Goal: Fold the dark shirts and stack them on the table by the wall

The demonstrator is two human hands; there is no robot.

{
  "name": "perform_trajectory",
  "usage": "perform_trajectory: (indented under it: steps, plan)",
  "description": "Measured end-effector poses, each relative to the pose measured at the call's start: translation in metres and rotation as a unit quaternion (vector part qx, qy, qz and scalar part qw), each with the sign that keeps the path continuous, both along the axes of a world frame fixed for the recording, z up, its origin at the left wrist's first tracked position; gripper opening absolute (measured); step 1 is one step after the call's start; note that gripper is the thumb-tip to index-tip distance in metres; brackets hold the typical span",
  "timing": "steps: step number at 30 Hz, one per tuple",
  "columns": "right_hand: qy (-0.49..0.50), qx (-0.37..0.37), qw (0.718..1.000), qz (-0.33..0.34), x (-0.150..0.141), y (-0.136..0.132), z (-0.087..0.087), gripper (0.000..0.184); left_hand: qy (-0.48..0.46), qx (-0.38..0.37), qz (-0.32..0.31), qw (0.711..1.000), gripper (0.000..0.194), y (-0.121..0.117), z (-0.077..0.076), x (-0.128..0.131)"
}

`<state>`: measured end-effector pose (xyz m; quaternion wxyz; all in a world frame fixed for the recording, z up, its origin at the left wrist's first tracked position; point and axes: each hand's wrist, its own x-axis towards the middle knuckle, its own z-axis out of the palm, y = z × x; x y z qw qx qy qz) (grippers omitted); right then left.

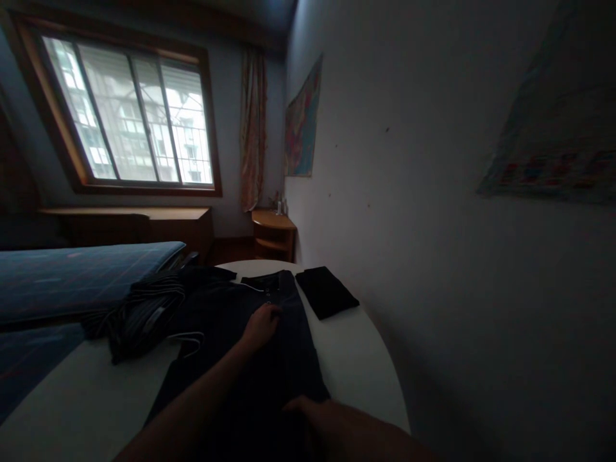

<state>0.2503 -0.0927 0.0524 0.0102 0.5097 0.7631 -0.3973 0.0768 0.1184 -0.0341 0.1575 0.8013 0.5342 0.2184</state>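
A dark buttoned shirt lies spread flat on a white round table, collar toward the far side. My left hand rests on the shirt's chest just below the collar, its fingers curled down into the fabric. My right hand lies low on the shirt near the hem. It is dim, and its fingers do not show clearly.
A folded black garment sits on the table's far right, close to the wall. A heap of striped clothing with a white hanger lies to the left. A bed with a blue cover stands to the left, and a window and a corner shelf are beyond.
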Motion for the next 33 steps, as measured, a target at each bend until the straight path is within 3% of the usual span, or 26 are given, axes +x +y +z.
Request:
perform_trajectory:
  steps: [3,6,8,11,13,15,18,20,22,25,30,33]
  plan:
    - [0.023,-0.024,0.998,0.052,0.0,0.003,0.004,0.078,0.009,0.009,-0.002,1.0,0.031,-0.003,0.002,-0.001]
    - [0.007,-0.043,0.996,0.074,0.003,0.009,0.008,0.055,0.024,0.025,-0.007,0.999,0.027,-0.013,0.005,-0.001]
    - [-0.008,-0.016,1.0,0.025,0.01,0.019,0.006,0.035,0.028,0.049,-0.017,0.998,0.028,-0.025,0.007,0.001]
    - [-0.053,0.101,0.987,-0.11,0.026,0.045,-0.007,0.024,0.029,0.082,-0.055,0.995,0.026,-0.054,0.013,0.005]
    - [-0.094,0.174,0.965,-0.171,0.039,0.064,-0.02,0.022,0.027,0.11,-0.132,0.985,0.024,-0.08,0.017,0.008]
    - [-0.121,0.212,0.95,-0.193,0.048,0.082,-0.033,0.022,0.019,0.12,-0.26,0.958,0.023,-0.107,0.021,0.011]
    - [-0.134,0.223,0.94,-0.221,0.052,0.102,-0.045,0.024,0.044,0.153,-0.461,0.873,0.034,-0.14,0.019,0.016]
    - [-0.133,0.222,0.937,-0.235,0.047,0.113,-0.05,0.027,0.065,0.211,-0.517,0.827,0.031,-0.153,0.009,0.022]
    - [-0.136,0.227,0.933,-0.245,0.04,0.121,-0.053,0.028,0.084,0.246,-0.535,0.804,0.027,-0.158,-0.004,0.03]
    - [-0.149,0.235,0.925,-0.257,0.029,0.134,-0.058,0.029,0.115,0.252,-0.534,0.799,0.021,-0.158,-0.019,0.044]
    - [-0.189,0.246,0.912,-0.268,0.021,0.15,-0.063,0.031,0.129,0.254,-0.568,0.772,0.021,-0.161,-0.021,0.06]
    - [-0.205,0.25,0.909,-0.265,0.02,0.153,-0.062,0.03,0.125,0.219,-0.568,0.783,0.024,-0.163,-0.025,0.067]
